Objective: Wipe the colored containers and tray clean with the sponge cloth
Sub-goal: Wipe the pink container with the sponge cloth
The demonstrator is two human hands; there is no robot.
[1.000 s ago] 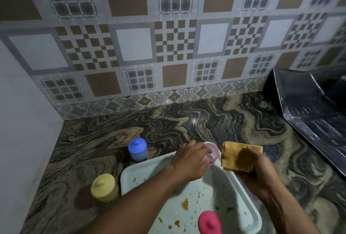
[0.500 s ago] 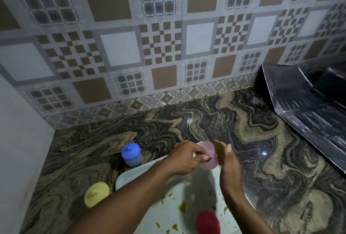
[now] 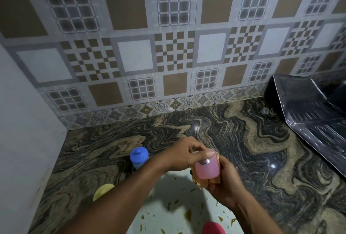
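1. Pinching the top of the pink container (image 3: 206, 169) between the curled fingers and thumb of the left hand (image 3: 184, 156), holding it up over the far end of the white tray (image 3: 168, 207).
2. Cupping the yellow sponge cloth (image 3: 198, 183) in the right hand (image 3: 225, 185), fingers curled, pressing it round the container's base and far side.
3. Hiding most of the cloth behind the container, showing only crumpled edges.
4. Showing the blue container (image 3: 139, 156) standing on the marbled counter (image 3: 243, 140) just beside the tray, the yellow container (image 3: 103, 192) half covered by the left forearm.
5. Cutting off the red container (image 3: 213, 228) at the bottom edge; blurring the tray's brownish specks.
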